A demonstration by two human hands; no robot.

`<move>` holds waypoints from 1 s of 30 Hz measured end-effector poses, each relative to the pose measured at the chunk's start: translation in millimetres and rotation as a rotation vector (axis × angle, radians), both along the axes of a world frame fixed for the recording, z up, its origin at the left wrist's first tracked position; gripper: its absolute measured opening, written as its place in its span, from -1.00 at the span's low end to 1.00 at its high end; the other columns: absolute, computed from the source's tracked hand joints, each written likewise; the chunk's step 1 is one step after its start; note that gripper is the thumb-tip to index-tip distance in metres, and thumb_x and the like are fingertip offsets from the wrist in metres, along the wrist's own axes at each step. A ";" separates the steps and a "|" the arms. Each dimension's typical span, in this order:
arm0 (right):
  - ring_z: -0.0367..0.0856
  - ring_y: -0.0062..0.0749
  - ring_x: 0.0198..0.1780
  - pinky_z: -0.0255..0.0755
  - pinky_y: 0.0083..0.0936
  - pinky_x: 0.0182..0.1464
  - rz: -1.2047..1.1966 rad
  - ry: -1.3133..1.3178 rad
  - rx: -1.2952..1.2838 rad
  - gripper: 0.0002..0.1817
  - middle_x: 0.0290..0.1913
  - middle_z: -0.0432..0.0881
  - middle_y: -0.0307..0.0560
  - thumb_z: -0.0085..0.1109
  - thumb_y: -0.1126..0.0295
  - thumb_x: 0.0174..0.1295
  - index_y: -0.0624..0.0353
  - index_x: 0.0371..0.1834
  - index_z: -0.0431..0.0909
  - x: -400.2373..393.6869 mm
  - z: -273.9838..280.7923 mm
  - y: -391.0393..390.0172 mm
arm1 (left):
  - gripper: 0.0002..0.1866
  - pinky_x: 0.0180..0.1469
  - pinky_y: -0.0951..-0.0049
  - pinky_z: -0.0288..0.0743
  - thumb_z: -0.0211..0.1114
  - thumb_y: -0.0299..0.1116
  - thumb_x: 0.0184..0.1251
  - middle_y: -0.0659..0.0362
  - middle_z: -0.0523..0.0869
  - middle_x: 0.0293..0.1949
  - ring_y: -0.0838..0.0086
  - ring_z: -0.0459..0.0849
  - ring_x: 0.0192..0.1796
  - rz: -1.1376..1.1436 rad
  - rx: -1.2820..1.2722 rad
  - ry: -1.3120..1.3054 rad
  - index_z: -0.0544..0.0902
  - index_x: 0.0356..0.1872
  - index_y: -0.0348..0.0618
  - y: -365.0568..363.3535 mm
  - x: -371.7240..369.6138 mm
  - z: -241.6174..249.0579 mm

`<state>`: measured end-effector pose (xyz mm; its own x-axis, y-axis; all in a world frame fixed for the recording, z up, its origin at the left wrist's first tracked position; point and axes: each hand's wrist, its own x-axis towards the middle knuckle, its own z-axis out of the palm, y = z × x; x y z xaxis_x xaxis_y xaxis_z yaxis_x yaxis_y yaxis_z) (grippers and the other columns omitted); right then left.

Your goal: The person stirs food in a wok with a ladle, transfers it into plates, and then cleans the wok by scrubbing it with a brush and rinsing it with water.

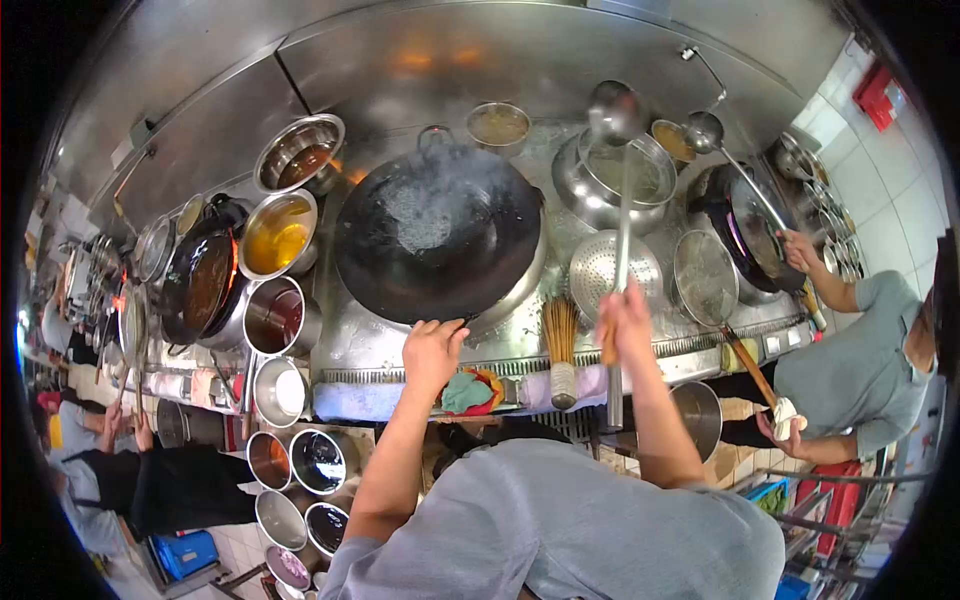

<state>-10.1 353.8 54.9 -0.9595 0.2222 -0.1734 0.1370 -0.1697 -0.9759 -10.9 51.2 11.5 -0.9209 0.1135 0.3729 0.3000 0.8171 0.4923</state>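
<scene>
Clasping wok (430, 275) in curled left grip (434, 352), ladle (624, 235) in closed right grip (622, 325).

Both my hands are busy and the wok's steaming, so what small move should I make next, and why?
I'd probably swing the ladle left toward the wok: your right grip has its handle, its bowl is off to the wok's right, and your left grip is at the steaming wok's near edge.

Right of wok (440, 275): narrow strip of steel (558, 240) before the strainer (597, 270), tight but passable; brush (559, 345) blocks the near end.
Left of wok: oil bowl (309, 222) and tall pot (312, 328) crowd it, barely a gap.
Above strainer: ladle (625, 210) cuts right across.
</scene>
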 end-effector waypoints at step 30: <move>0.45 -0.55 -0.57 0.33 -0.55 -0.54 0.160 -0.101 0.319 -0.45 -0.52 0.53 -0.17 0.09 0.30 0.28 0.26 0.30 0.26 48.8 -16.9 -4.3 | -0.63 0.10 0.14 0.30 0.36 -0.32 0.05 0.05 0.46 0.04 0.16 0.49 0.05 -0.199 0.041 0.089 0.60 -0.04 0.02 19.9 49.7 15.2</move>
